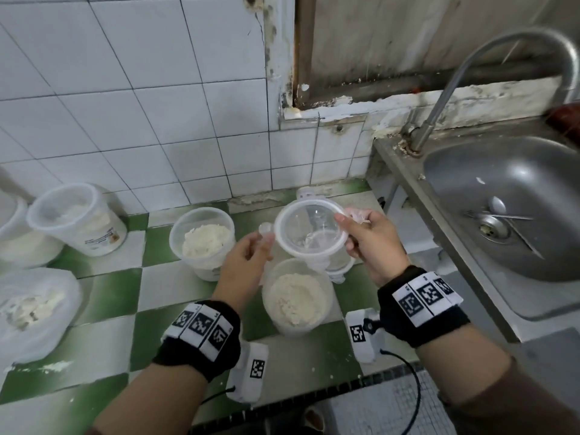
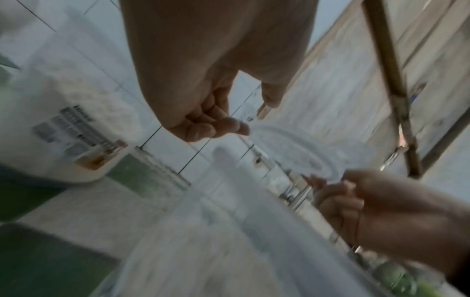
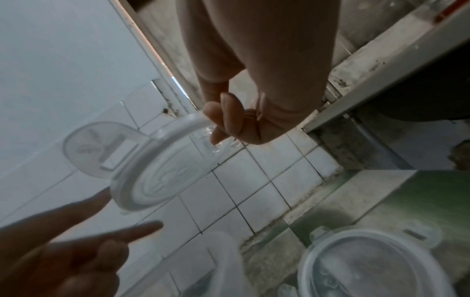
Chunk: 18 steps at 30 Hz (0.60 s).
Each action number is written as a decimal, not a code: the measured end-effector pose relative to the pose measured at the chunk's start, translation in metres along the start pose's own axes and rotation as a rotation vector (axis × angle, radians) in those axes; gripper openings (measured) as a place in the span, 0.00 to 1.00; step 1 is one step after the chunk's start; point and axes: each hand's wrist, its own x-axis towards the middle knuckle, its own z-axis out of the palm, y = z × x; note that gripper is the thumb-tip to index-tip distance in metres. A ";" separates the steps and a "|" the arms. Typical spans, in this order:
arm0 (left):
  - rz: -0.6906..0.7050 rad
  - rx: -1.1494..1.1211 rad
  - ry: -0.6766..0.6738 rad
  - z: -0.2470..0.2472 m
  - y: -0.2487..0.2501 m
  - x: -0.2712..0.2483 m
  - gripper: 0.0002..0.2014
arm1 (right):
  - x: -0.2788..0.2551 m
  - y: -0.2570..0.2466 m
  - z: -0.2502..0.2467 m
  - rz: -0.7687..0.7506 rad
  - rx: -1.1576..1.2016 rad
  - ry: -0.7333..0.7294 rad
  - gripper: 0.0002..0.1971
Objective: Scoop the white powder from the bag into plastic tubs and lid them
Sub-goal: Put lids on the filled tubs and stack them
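I hold a clear round lid (image 1: 310,230) with flip tabs in the air above a tub (image 1: 295,299) filled with white powder. My right hand (image 1: 343,222) pinches the lid's right rim between thumb and fingers, as the right wrist view shows: right hand (image 3: 221,122), lid (image 3: 162,176). My left hand (image 1: 262,243) is at the lid's left tab, and its straight fingers (image 3: 101,201) touch the rim. The left wrist view is blurred and shows the lid (image 2: 300,152) between both hands. A second powder-filled tub (image 1: 204,240) stands uncovered behind and to the left. The powder bag (image 1: 34,306) lies open at far left.
A larger white tub (image 1: 75,218) stands at the back left by the tiled wall. A clear lidded container (image 3: 368,265) sits just right of the near tub. The steel sink (image 1: 439,171) with tap (image 1: 439,98) and cutlery borders the counter on the right.
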 end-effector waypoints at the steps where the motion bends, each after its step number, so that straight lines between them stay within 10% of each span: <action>1: 0.031 -0.028 -0.018 -0.005 0.005 -0.001 0.12 | -0.009 -0.002 0.005 -0.018 -0.017 0.007 0.11; 18: 0.015 -0.288 -0.434 -0.066 0.019 -0.029 0.11 | -0.118 0.017 0.035 -0.107 0.157 0.215 0.11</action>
